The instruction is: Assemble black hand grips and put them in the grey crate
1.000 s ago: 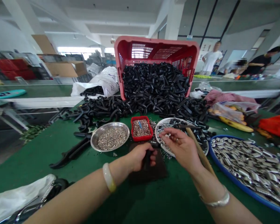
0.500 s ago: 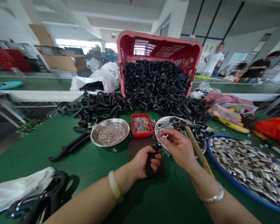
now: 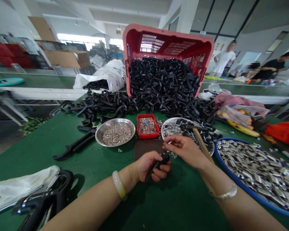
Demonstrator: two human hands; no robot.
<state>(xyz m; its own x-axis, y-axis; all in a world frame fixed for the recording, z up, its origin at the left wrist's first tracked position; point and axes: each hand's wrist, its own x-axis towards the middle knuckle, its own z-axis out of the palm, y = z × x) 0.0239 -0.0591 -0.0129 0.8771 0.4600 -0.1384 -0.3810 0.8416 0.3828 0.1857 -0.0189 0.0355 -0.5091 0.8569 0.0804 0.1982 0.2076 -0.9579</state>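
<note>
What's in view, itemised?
table: 1, green, foreground
crate: 1, red, back
black parts: many, black, in/before crate
bowl: 1, silver, left of box
small box: 1, red, centre
dish: 1, white, right of box
wooden handle: 1, brown, across dish rim
tray: 1, blue, right
sack: 1, white, back left
spring tool: 1, black, lower left
cloth: 1, orange, right
people: 3, back right
left hand: 1, bare, gripping black piece
right hand: 1, bare, pinching small metal piece

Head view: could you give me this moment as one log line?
Left hand: holds black part | Right hand: pinches small metal piece, near white bowl | Around: red tray, steel bowl, hammer, blue tray
</note>
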